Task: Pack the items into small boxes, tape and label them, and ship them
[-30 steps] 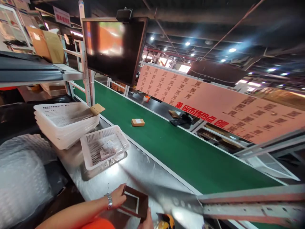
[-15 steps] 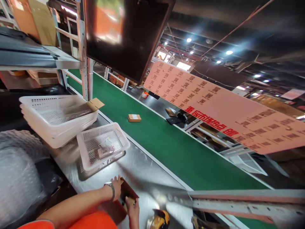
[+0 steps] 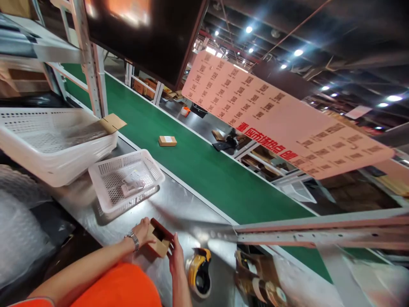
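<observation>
My left hand [image 3: 142,232], with a watch on the wrist, grips the left side of a small open cardboard box [image 3: 159,240] on the metal worktable [image 3: 179,204]. My right hand [image 3: 176,258] presses against the box's right side, fingers together. A yellow tape dispenser [image 3: 198,273] lies just right of that hand. Ahead of the box stands a small white perforated basket [image 3: 126,179] with a packet inside.
A stack of large white baskets [image 3: 54,140] sits at the left, bubble wrap [image 3: 19,230] in front of it. A green conveyor belt [image 3: 204,166] runs along the table's far side and carries a small sealed carton [image 3: 167,140]. A dark monitor [image 3: 143,34] and a pink code sheet [image 3: 275,119] hang overhead.
The view has tilted down and shifted. Both hands have turned the box, so its tan open side now shows, and the tape dispenser has come fully into sight.
</observation>
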Tool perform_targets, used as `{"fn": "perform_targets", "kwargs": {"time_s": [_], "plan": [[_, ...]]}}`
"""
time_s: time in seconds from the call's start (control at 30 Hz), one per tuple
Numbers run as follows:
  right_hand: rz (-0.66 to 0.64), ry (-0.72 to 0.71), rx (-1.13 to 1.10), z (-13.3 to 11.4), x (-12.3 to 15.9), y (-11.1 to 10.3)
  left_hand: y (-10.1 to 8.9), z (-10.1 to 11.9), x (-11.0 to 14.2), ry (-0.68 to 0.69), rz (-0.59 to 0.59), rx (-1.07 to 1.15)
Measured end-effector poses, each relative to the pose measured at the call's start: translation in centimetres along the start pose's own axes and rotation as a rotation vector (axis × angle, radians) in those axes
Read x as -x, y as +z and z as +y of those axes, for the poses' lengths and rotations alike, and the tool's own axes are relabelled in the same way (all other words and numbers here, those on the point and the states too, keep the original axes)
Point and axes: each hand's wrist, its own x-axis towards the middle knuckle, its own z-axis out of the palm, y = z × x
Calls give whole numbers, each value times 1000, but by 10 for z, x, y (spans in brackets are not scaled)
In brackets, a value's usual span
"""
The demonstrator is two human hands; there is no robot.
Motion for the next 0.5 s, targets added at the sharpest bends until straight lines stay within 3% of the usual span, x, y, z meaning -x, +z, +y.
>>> {"fn": "perform_targets", "kwargs": {"time_s": [0.17,0.33,0.43,0.5], "plan": [[49,-42,-77,16,5,3,4,-22,0,-15,87,132],[24,-129,-83,27,6,3,2,-28,-5,-170,-31,526],[-13,-157,34,21,5,-7,-1,-25,-8,-213,-40,554],[112,-280,200,18,6,-25,-3,-23,-10,-224,-39,546]]}}
